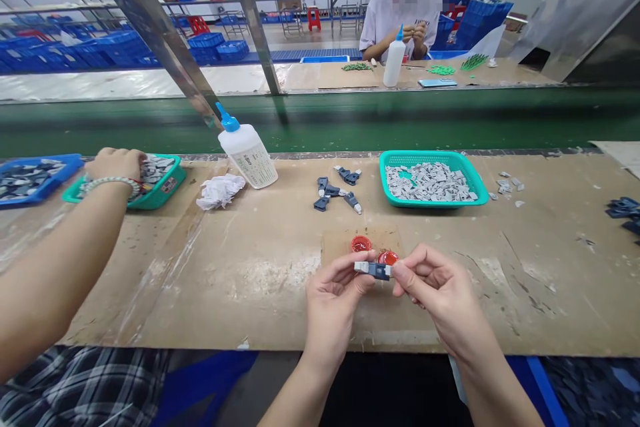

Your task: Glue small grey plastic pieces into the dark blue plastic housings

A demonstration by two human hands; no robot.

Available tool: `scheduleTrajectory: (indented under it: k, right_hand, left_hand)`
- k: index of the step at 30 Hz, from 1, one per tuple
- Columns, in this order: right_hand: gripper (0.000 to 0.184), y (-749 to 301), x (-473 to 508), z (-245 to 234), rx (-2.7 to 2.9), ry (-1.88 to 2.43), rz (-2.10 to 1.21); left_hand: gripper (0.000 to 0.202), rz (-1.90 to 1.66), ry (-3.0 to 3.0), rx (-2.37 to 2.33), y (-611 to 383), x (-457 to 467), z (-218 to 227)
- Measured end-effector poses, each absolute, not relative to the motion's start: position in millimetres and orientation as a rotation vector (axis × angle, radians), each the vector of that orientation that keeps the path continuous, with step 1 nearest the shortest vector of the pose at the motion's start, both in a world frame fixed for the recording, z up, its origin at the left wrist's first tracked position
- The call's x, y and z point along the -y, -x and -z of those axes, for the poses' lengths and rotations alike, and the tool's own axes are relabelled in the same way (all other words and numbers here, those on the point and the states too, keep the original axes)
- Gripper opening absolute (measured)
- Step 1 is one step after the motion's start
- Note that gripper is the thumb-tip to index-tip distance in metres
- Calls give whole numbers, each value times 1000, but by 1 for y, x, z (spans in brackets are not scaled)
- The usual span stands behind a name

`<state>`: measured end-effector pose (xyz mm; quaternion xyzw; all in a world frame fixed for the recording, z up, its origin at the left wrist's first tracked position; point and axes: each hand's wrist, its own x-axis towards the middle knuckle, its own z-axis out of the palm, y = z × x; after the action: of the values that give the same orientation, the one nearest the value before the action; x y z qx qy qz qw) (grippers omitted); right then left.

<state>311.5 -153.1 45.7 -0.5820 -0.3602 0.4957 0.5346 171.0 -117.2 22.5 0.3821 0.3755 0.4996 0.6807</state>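
My left hand [333, 300] and my right hand [437, 290] pinch a small dark blue and white plastic connector [375, 271] between their fingertips, above the workbench. Just beyond the hands, two small red cups [361, 243] stand on a brown card square [340, 247], with the second cup [389, 257] partly behind my fingers. Several loose dark blue connector parts [336, 190] lie farther ahead. A teal basket [430, 203] of grey-white pieces stands to the right of them. Their contents are too small to identify.
A white glue bottle [247, 155] with a blue nozzle lies near crumpled white tissue [220, 191]. At left, a co-worker's hand [116, 164] rests over a teal tray [167, 188] beside a blue tray [65, 170]. A green conveyor belt [320, 123] runs behind the bench.
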Motion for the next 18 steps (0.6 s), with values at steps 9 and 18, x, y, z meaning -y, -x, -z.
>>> scheduleTrajectory:
  k: [9,18]
  right_hand:
    - [34,-313,154,-40,874,1346,-1410]
    - [31,-305,158,-38,778,1163,-1587]
  left_hand:
    - [22,-1137,-998,-851,-170,122,-26]
    - [25,-1030,-1184,-836,-162,120,-29]
